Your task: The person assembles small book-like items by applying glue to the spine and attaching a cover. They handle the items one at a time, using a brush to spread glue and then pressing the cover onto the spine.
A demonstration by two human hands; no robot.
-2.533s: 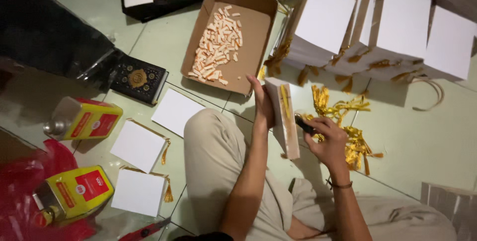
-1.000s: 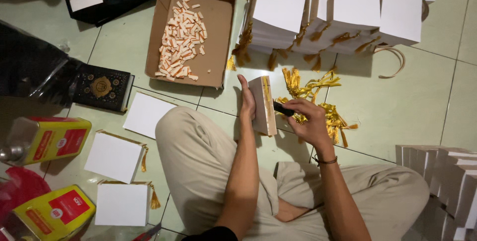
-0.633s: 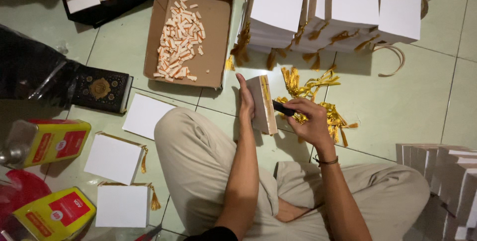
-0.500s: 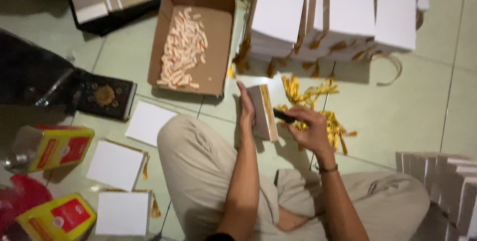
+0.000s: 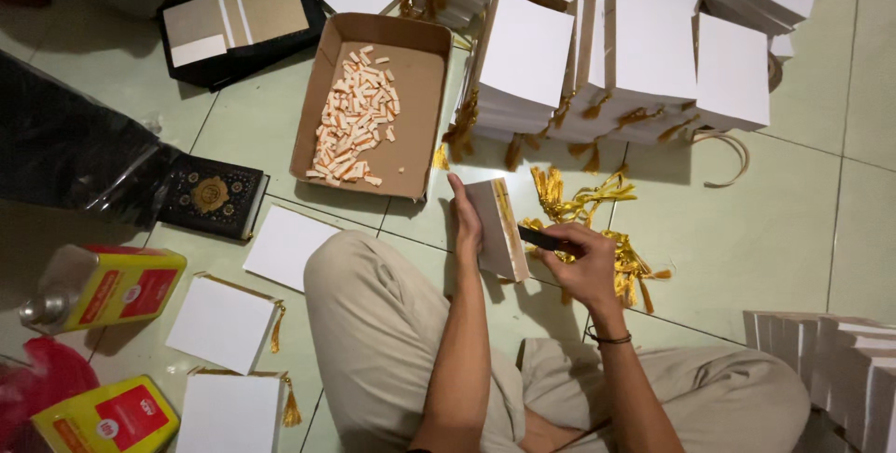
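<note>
While I sit cross-legged on the tiled floor [image 5: 821,192], stacked white books [image 5: 597,61] rise beyond my hands, three lie left; the cardboard tray [image 5: 420,98] of slips lies close. My left hand [image 5: 464,220] clasps one white book [image 5: 497,229] upright, steadying it, while my right hand [image 5: 583,262] pinches a dark tool [image 5: 541,239] against its edge.

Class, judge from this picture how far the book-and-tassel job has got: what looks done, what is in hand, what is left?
Done: tasselled white books are stacked behind.

In hand: the left hand stands a white book on edge while the right hand puts a dark tool to its gilt edge.

Left: loose gold tassels and more white books at the right.
</note>
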